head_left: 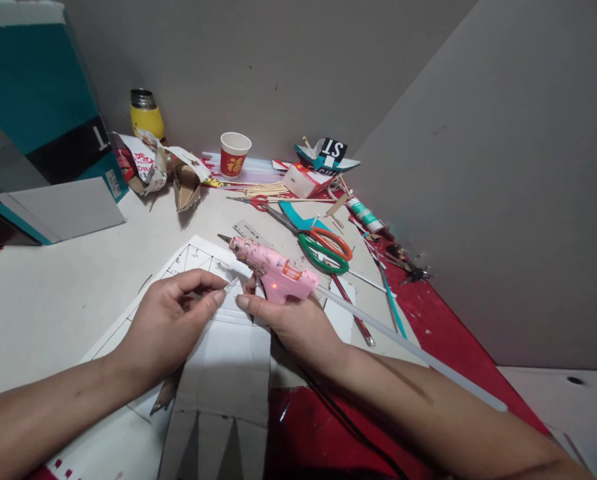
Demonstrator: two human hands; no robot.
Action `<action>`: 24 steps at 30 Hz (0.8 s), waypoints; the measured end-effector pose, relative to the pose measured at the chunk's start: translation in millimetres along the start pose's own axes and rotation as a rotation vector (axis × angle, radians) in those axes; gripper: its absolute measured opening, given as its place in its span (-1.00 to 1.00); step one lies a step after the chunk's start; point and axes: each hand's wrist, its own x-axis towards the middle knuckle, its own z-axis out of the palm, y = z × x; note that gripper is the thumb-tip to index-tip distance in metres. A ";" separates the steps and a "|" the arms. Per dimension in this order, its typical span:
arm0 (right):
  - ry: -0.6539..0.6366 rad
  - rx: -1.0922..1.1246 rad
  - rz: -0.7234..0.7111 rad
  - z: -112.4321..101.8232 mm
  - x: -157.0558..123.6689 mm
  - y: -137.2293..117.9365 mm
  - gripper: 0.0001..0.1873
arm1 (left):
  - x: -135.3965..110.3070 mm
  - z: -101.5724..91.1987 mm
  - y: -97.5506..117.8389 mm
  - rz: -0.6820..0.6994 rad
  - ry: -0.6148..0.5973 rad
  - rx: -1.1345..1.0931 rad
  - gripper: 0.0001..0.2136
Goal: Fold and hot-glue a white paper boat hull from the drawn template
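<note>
White card, folded or layered, is the workpiece: a long piece [228,357] running from between both grips down toward the wearer, dark triangular shapes along its near end. Left grip [171,320] is narrow, thumb and forefinger pinching a small pointed white flap [233,283] at the far edge; right grip [301,327] has its thumb pressed on the same edge, just beside it. Pink glue gun [274,270] sits at the right grip, handle partly hidden by the thumb, seemingly tucked in the palm; nozzle points left. Handling estimate: card light, fairly stiff, easily creased; best held by flat edges, flap by its tip only. Gun likely heavier, hard plastic, smeared with residue; hold by handle, clear of metal nozzle. Beneath the left grip: thin paper sheet [123,327], inked with triangles. Beyond the right grip: steel scissors [298,230] with looped plastic handles, on the pale bench [98,280].
</note>
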 end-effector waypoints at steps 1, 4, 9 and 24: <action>-0.001 -0.002 -0.002 0.0 0.1 0.2 -0.84 | 0.2 0.1 -0.1 -0.004 -0.002 0.002 -0.95; 0.002 0.000 -0.014 0.0 0.4 -0.6 -0.85 | 0.4 0.4 -0.3 -0.010 -0.011 0.011 -0.94; -0.009 -0.001 -0.008 -0.2 0.3 -1.8 -0.86 | -0.6 0.5 -0.4 0.000 -0.009 0.033 -0.93; -0.004 -0.008 -0.036 3.3 2.5 -0.8 -0.84 | -0.3 1.2 -4.3 0.027 0.003 0.022 -0.94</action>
